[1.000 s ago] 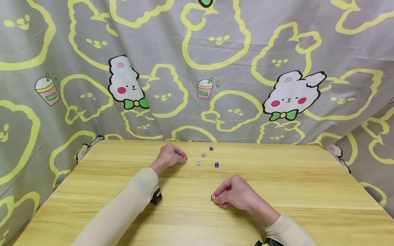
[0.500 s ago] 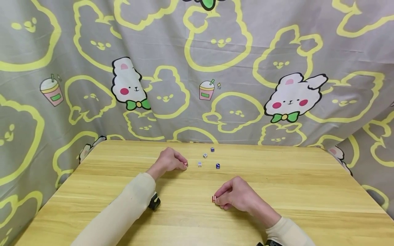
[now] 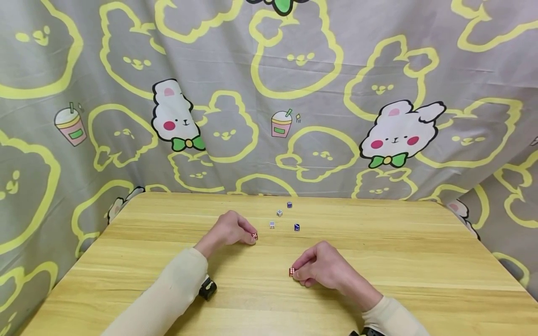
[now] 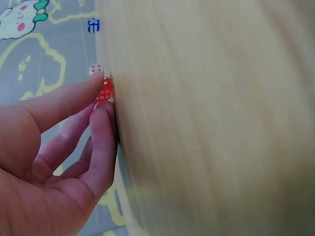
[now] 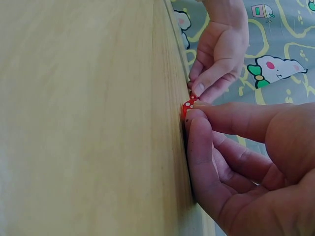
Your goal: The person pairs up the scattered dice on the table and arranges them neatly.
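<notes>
While the left hand narrowly pinches a small red cubic die with white pips just below mid-frame in the head view, the right hand narrowly pinches a second red, white-pipped die at lower centre. Higher in that frame, two white dice and two blue dice sit on the wooden surface.

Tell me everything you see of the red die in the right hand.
The red die is a small cube, plastic-looking, with white pips; a pipped face shows toward the head camera. The right hand pinches it between thumb and forefinger, which hide part of it. It is low at the wooden table; whether its underside touches the wood, I can't tell.
</notes>
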`<action>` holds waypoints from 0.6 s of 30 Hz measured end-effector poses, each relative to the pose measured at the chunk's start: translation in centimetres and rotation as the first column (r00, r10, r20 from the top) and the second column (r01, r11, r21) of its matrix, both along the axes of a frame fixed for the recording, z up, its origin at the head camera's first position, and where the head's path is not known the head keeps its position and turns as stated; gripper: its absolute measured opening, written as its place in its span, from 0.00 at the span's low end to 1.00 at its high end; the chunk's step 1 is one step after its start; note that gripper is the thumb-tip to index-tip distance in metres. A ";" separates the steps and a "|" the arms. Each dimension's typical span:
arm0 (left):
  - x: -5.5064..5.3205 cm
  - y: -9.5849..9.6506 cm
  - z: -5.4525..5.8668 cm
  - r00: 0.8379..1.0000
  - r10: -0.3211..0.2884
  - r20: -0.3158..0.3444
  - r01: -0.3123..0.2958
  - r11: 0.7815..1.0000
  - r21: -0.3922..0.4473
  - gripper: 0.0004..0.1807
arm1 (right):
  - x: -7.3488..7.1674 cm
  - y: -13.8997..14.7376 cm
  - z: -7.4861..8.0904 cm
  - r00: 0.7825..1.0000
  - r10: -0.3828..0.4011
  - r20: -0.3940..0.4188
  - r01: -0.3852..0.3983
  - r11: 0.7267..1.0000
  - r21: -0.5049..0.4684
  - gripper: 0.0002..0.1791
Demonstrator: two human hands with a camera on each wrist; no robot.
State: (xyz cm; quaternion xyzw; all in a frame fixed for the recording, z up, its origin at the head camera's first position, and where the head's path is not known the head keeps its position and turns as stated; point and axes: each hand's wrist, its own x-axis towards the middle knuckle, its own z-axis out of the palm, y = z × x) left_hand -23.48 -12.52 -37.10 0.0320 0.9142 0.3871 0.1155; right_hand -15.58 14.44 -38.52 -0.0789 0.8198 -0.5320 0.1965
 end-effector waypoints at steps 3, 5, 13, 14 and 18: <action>0.5 0.2 0.0 1.000 -0.014 0.003 0.014 1.000 0.005 0.08 | 0.0 0.0 0.0 1.000 -0.002 0.002 0.002 1.000 0.000 0.06; 0.7 0.4 0.0 1.000 -0.024 -0.001 0.024 1.000 0.002 0.08 | 0.0 0.0 0.0 1.000 -0.004 0.002 0.004 1.000 0.002 0.06; 1.8 1.3 0.1 0.997 -0.071 0.011 0.071 0.997 -0.004 0.09 | 0.0 -0.1 0.0 1.000 -0.009 0.005 0.009 1.000 0.000 0.06; 1.9 1.4 0.1 0.997 -0.077 0.013 0.077 0.997 -0.003 0.09 | 0.0 -0.1 0.0 1.000 -0.009 0.005 0.009 1.000 -0.002 0.06; 2.5 1.9 0.3 0.994 -0.103 0.024 0.102 0.995 0.006 0.09 | 0.0 -0.1 0.1 1.000 -0.007 0.004 0.007 1.000 -0.012 0.06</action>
